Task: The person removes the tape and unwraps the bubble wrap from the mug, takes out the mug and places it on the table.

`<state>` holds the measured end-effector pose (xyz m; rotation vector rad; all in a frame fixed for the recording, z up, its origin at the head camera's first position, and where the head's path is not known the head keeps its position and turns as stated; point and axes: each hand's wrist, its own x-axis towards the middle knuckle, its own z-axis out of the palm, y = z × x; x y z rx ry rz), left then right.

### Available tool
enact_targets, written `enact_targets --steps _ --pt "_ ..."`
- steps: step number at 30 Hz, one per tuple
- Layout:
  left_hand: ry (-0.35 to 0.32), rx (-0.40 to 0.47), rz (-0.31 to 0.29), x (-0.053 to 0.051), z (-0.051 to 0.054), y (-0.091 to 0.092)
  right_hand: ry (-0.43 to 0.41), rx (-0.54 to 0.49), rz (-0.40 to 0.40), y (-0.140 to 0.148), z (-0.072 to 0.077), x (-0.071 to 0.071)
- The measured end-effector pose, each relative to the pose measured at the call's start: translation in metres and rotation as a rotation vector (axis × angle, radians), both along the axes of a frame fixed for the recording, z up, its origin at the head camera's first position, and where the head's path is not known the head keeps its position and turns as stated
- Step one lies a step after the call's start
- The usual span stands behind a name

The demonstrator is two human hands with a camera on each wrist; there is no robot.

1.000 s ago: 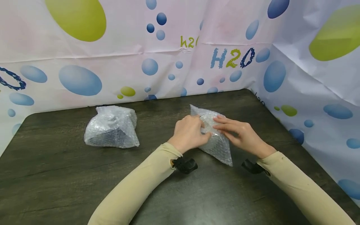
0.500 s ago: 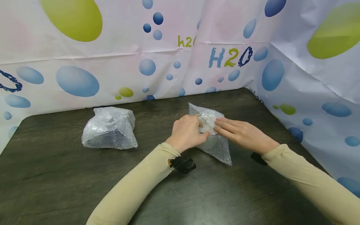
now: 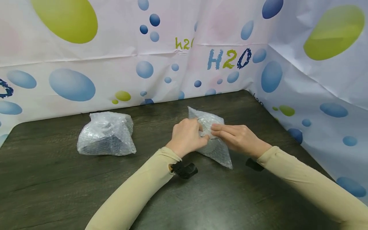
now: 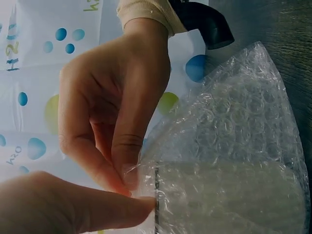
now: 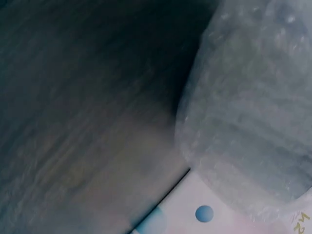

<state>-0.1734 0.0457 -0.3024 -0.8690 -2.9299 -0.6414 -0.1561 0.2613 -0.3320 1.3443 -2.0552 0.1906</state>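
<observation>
A clear bubble-wrap bag [image 3: 215, 147] lies on the dark table, with something pale inside that I cannot make out. My left hand [image 3: 186, 135] grips it from the left, fingers curled and thumb on the wrap. From the right, my right hand [image 3: 240, 138] reaches over the bag. The left wrist view has the right hand [image 4: 117, 102] pinching the edge of the bubble-wrap bag [image 4: 234, 126] between thumb and fingers, close to a dark line on the bag. The left thumb [image 4: 97, 207] touches near the same line. The right wrist view is blurred and shows the bag [image 5: 248, 107] without the hand.
Another bubble-wrap bag [image 3: 106, 134] with a dark item inside rests on the left of the table [image 3: 51, 179]. A printed sheet [image 3: 120, 35] with bubbles and lettering hangs behind the table and along its right side.
The right hand's fingers have drawn together and shifted slightly over the bag. The left hand keeps its grip. The whole head view has drifted a little as the camera turned right.
</observation>
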Motion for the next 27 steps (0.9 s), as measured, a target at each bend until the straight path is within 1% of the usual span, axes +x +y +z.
enact_targets --steps 5,11,15,23,26,27 --pt "-0.035 0.017 0.013 -0.001 0.001 0.0 0.01 -0.106 0.011 -0.006 -0.004 0.0" --pt "-0.073 0.019 0.008 -0.002 0.003 0.001 -0.058 -0.198 0.01 -0.01 -0.007 0.003" --pt "-0.075 0.012 0.009 -0.003 0.004 0.001 -0.082 -0.243 0.006 -0.012 -0.008 0.003" --pt "-0.097 0.018 0.016 -0.001 0.004 0.001 -0.038 -0.275 0.0 -0.014 -0.011 0.004" --pt "-0.086 0.015 0.014 0.0 0.003 0.0 -0.023 -0.279 -0.009 -0.015 -0.011 0.004" --pt "-0.077 0.017 0.015 0.0 0.003 0.0 -0.025 -0.297 -0.011 -0.015 -0.011 0.004"
